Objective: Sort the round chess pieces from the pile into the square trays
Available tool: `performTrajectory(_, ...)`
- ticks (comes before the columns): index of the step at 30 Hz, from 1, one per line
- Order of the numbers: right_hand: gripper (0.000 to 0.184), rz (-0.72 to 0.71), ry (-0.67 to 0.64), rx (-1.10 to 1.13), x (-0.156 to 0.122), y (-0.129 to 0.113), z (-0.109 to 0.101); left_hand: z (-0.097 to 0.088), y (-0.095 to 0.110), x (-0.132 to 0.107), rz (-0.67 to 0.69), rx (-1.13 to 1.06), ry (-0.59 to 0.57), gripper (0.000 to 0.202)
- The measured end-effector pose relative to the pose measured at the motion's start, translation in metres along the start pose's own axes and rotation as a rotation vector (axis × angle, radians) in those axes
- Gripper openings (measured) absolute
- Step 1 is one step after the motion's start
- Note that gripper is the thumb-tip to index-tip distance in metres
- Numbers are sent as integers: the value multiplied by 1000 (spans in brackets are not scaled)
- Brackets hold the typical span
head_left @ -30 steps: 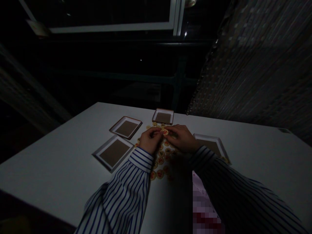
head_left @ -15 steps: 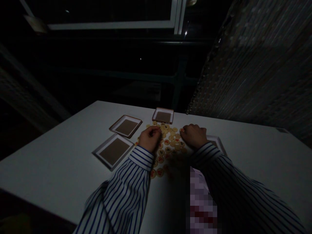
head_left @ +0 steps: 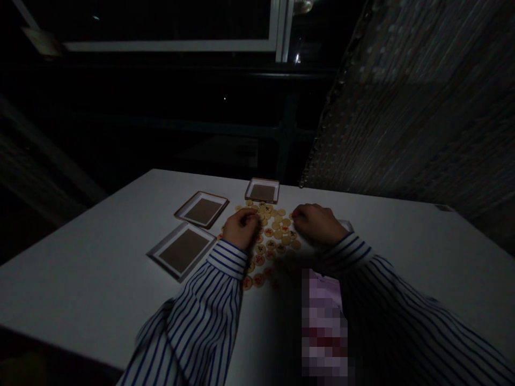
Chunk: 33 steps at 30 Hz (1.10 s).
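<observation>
1. Round, pale-yellow, wood-look discs (head_left: 270, 245) lie loosely spread across the middle of the white, smooth tabletop (head_left: 108, 236), between the person's two hands.
2. The left hand (head_left: 240, 229) sits at the pile's left side, thumb and forefinger brought close together; from here I can't tell whether that grip has a disc in it.
3. The right hand (head_left: 318, 222) is at the pile's right edge, fingers bent down and fingertips at one disc; whether the grip has closed on it, I can't tell.
4. As for progress, many discs in the nearer part already show a marked face, while several farther back show a plain one. I'd judge the handling as partway along, with the pile not yet in any regular order.
5. Three shallow, rectangular, white-walled trays with brown floors (head_left: 183, 251) stand around it, two at the left, one beyond; I see no discs inside them.
6. The discs bear red or black characters, too small and dim to read for sure. A pinkish-purple, blocked-out object (head_left: 324, 327) lies nearer the person, its print unreadable. I can make out no brand.
</observation>
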State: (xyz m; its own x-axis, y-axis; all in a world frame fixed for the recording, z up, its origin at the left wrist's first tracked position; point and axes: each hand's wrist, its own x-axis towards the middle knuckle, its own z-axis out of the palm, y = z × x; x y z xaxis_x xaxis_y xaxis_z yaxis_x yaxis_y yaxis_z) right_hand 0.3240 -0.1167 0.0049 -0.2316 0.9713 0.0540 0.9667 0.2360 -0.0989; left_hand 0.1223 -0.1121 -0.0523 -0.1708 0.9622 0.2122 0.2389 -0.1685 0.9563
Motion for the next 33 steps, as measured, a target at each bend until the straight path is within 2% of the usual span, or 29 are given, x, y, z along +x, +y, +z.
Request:
performTrajectory(2,29,-94,-16,-15,-13,0,-3,1,0,-2,26,-5,-6,27)
performTrajectory(4,27,-174,-98,-61,-26,-1,-3,2,2,-4,40,-11,-31,28)
performTrajectory(8,33,-204,-140,-148,-42,-2,3,5,4,-10,89,80,-66,26)
performTrajectory(11,32,-245,-141,-180,-44,-2,6,7,4,-13,146,157,-73,23)
performTrajectory(18,29,-275,-106,-199,-41,0,12,10,5,-17,169,223,-128,22)
performTrajectory(24,28,-237,-92,-184,-41,-1,10,10,7,-19,185,241,-142,22)
performTrajectory(28,27,-196,-48,2,-39,2,6,11,8,-22,217,227,-189,23)
performTrajectory(33,27,-91,-81,510,-33,5,8,14,17,-30,294,224,-261,23)
